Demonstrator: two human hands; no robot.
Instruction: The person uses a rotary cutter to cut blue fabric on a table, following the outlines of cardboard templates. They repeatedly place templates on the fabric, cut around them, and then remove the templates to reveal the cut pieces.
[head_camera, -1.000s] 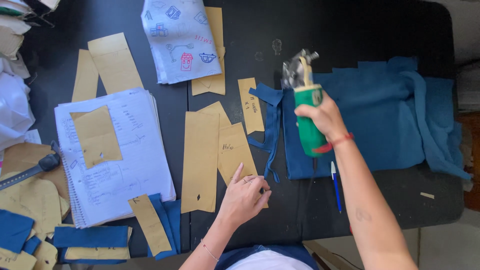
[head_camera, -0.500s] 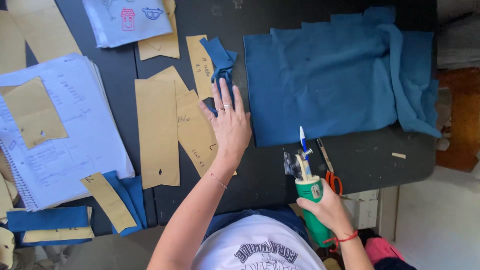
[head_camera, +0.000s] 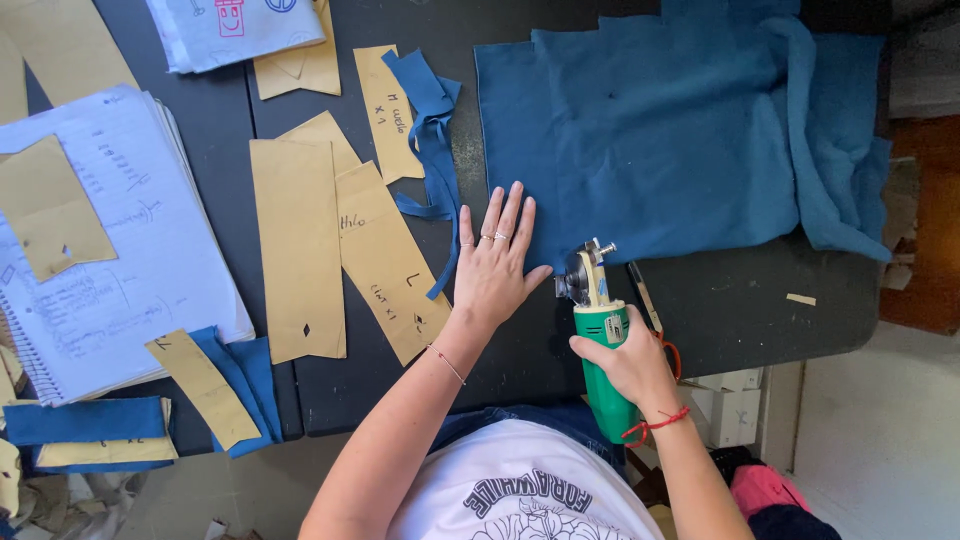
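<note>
My left hand (head_camera: 495, 262) lies flat with fingers spread on the black table, its fingertips on the lower left corner of a large blue fabric piece (head_camera: 660, 140). My right hand (head_camera: 628, 362) grips the green handle of a small rotary cloth cutter (head_camera: 592, 310). The cutter's round blade sits at the fabric's near edge, just right of my left hand. Tan paper pattern pieces (head_camera: 335, 250) lie to the left of my left hand, and a narrow blue fabric strip (head_camera: 432, 150) trails beside them.
A spiral notebook (head_camera: 110, 260) with a tan pattern piece on it lies at the left. Smaller blue cut pieces (head_camera: 240, 375) sit at the table's near-left edge. Scissors with orange handles (head_camera: 655, 325) and a pen rest by the cutter. Printed white cloth (head_camera: 235, 25) lies at the top.
My right hand brought the green cutter from above the fabric down to the near edge and set its blade at the cloth. My left hand moved right onto the fabric's corner.
</note>
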